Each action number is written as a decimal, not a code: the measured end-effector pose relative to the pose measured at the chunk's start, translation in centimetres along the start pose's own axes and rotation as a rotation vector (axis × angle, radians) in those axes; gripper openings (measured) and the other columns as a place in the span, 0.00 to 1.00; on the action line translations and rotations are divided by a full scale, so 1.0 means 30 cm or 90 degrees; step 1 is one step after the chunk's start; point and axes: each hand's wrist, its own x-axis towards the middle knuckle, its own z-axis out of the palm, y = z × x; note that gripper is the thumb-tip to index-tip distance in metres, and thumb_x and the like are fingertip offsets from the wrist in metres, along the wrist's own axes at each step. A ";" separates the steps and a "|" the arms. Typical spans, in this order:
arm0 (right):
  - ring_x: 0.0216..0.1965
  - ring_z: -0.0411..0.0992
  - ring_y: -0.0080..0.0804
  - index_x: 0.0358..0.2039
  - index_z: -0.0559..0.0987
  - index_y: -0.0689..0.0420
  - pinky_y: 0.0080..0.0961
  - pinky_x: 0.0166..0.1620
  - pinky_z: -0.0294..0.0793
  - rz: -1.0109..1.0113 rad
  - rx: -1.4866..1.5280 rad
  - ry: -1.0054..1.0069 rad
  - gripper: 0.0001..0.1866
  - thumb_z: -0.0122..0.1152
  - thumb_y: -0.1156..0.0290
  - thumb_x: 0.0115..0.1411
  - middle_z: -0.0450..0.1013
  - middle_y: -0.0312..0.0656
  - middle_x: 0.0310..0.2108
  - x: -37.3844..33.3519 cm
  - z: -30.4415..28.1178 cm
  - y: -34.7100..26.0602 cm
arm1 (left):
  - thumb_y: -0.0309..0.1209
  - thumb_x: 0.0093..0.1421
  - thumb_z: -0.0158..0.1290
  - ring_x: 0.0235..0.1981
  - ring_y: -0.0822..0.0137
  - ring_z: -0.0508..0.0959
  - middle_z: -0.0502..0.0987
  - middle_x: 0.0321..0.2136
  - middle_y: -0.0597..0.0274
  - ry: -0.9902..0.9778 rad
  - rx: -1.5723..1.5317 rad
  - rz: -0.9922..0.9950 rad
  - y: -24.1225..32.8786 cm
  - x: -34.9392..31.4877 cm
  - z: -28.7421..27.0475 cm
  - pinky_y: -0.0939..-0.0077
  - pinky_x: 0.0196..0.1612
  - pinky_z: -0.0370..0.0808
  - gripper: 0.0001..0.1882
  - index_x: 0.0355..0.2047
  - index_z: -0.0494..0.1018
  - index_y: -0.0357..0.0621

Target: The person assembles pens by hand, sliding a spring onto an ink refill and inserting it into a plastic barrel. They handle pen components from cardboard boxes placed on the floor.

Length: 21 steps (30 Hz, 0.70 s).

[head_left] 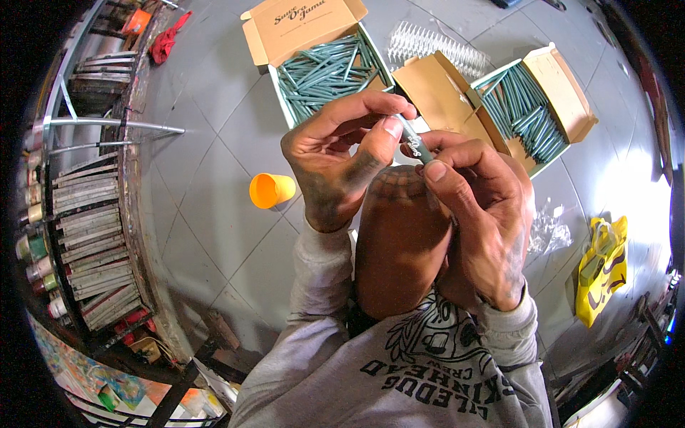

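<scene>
Between my two hands is a slim dark green pen-like tube (419,148) with white lettering and a paler upper end. The thumb and index finger of my left hand (332,160) pinch that upper end. My right hand (485,203) grips the lower end with thumb and fingers. Both hands are over my raised bare knee (399,228). Beyond them on the floor stands an open cardboard box (303,25) full of similar green tubes (332,68). Another open box (560,82), farther right, holds more of the tubes (521,107).
A yellow-orange cup (272,190) is on the grey tiled floor (214,207), left of my knee. Rows of clear plastic pieces (435,50) lie between the boxes. Crumpled clear plastic (549,228) and a yellow bag (601,271) are at right. A metal rack (93,235) lines the left.
</scene>
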 end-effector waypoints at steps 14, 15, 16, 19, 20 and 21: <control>0.41 0.75 0.42 0.36 0.76 0.63 0.31 0.45 0.73 -0.258 -0.282 0.058 0.06 0.62 0.77 0.59 0.76 0.51 0.43 -0.003 -0.004 0.041 | 0.30 0.59 0.54 0.29 0.68 0.78 0.82 0.36 0.46 0.002 0.089 -0.005 0.002 0.011 0.006 0.79 0.25 0.73 0.12 0.38 0.79 0.33; 0.42 0.75 0.42 0.36 0.76 0.63 0.31 0.45 0.73 -0.284 -0.291 0.064 0.06 0.62 0.77 0.59 0.76 0.51 0.43 -0.003 -0.003 0.048 | 0.30 0.60 0.53 0.30 0.68 0.79 0.81 0.36 0.46 -0.004 0.106 -0.003 0.006 0.014 0.008 0.79 0.25 0.73 0.13 0.39 0.79 0.32; 0.42 0.75 0.42 0.36 0.76 0.63 0.31 0.45 0.73 -0.310 -0.299 0.070 0.06 0.62 0.77 0.59 0.76 0.51 0.44 -0.004 0.000 0.052 | 0.26 0.62 0.55 0.30 0.79 0.76 0.82 0.34 0.62 -0.019 0.041 -0.043 0.022 0.012 0.002 0.84 0.31 0.73 0.09 0.41 0.80 0.35; 0.44 0.75 0.40 0.38 0.77 0.64 0.29 0.47 0.73 -0.308 -0.230 0.081 0.06 0.61 0.81 0.60 0.76 0.51 0.43 -0.011 0.010 0.053 | 0.26 0.62 0.55 0.31 0.78 0.77 0.82 0.35 0.61 -0.036 0.038 0.052 0.005 0.003 -0.004 0.82 0.34 0.74 0.10 0.41 0.80 0.34; 0.44 0.75 0.39 0.39 0.77 0.64 0.29 0.48 0.73 -0.296 -0.189 0.087 0.07 0.60 0.82 0.60 0.76 0.50 0.43 -0.011 0.013 0.052 | 0.26 0.62 0.55 0.31 0.77 0.77 0.82 0.36 0.61 -0.057 0.064 0.069 0.017 0.003 -0.004 0.82 0.35 0.75 0.10 0.41 0.80 0.34; 0.44 0.75 0.38 0.40 0.77 0.65 0.28 0.48 0.73 -0.284 -0.147 0.092 0.07 0.59 0.83 0.60 0.76 0.50 0.43 -0.013 0.016 0.048 | 0.26 0.62 0.56 0.31 0.77 0.77 0.82 0.36 0.61 -0.057 0.074 0.063 0.026 0.001 -0.005 0.82 0.35 0.75 0.10 0.41 0.80 0.34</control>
